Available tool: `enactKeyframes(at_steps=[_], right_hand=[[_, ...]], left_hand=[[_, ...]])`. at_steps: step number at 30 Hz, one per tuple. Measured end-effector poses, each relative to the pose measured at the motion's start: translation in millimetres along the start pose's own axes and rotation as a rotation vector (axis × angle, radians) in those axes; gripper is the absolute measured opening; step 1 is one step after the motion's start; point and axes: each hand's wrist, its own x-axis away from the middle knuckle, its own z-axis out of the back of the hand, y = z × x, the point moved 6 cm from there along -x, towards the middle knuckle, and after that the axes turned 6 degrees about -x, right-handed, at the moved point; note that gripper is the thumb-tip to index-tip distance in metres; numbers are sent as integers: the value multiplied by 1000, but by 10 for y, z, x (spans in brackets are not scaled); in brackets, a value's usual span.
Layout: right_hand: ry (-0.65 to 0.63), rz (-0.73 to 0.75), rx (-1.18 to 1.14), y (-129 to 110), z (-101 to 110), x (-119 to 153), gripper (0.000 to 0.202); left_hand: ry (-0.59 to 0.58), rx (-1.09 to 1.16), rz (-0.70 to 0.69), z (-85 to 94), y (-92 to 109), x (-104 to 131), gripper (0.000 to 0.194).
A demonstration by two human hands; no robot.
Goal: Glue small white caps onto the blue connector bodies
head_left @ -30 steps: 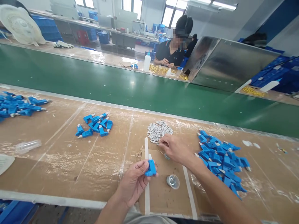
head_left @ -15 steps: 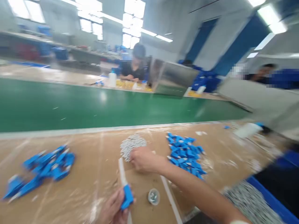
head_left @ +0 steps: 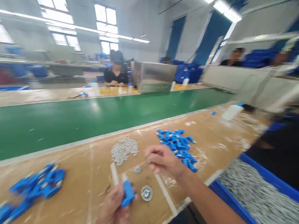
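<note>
Blue plastic piece (head_left: 127, 193) with a white tip is in the left hand (head_left: 114, 201), over the near part of the counter (head_left: 203, 130). The left thumb and fingers pinch it, and its white tip points up and away. The right hand (head_left: 164, 160) is up a bit to the right, with its thumb and fingers curled in close. It is too blurry to tell if that grip pinches anything.

Just to the left of the right hand is a tiny bluish cup (head_left: 137, 170). A clear round cup (head_left: 146, 193) is nearer, to the right of the blue piece. Farther off is a flat pile of little grey bits (head_left: 125, 149).

More blue pieces lie in a heap (head_left: 177, 146) past the right hand, and another heap (head_left: 39, 183) is well over to the left. Near on the right, a blue bin (head_left: 263, 174) is full of grey bits. A long green belt (head_left: 93, 124) runs behind the counter, and on its far side sits a person (head_left: 116, 74) in a dark shirt.
</note>
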Motion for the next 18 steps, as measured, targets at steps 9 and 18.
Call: enactKeyframes(at_steps=[9, 18], right_hand=[[290, -68, -477, 115, 173, 383, 26], [313, -94, -419, 127, 206, 499, 22]], left_hand=[[-230, 52, 59, -734, -51, 103, 27], [-240, 2, 45, -712, -114, 55, 23]])
